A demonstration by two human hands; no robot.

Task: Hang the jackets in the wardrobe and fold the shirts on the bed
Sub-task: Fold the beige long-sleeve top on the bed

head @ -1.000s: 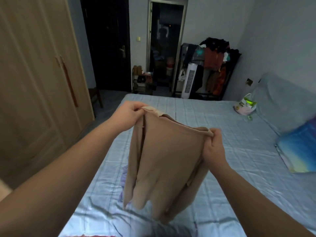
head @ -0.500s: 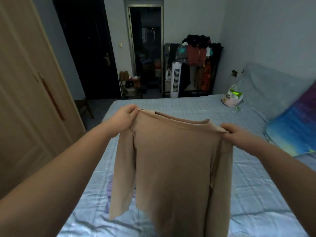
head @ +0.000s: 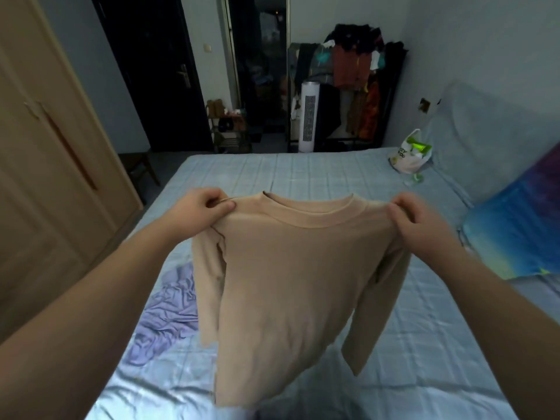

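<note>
While above the bed (head: 424,328), shirt (head: 291,268) in grip of left hand (head: 200,210), right hand (head: 424,225); wardrobe (head: 45,192) leftward

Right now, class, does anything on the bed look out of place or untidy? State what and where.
A lilac garment lies crumpled on the bed, left of the held-up beige shirt: bunched, not folded. A plastic bag also sits at its far right.

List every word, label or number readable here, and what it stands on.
The plastic bag on the bed: dark lettering on its side, too small and blurred to read.
The tan shirt, pinched at the shoulders by left hand and right hand: no print shows.
Nothing else carries legible text.
</note>
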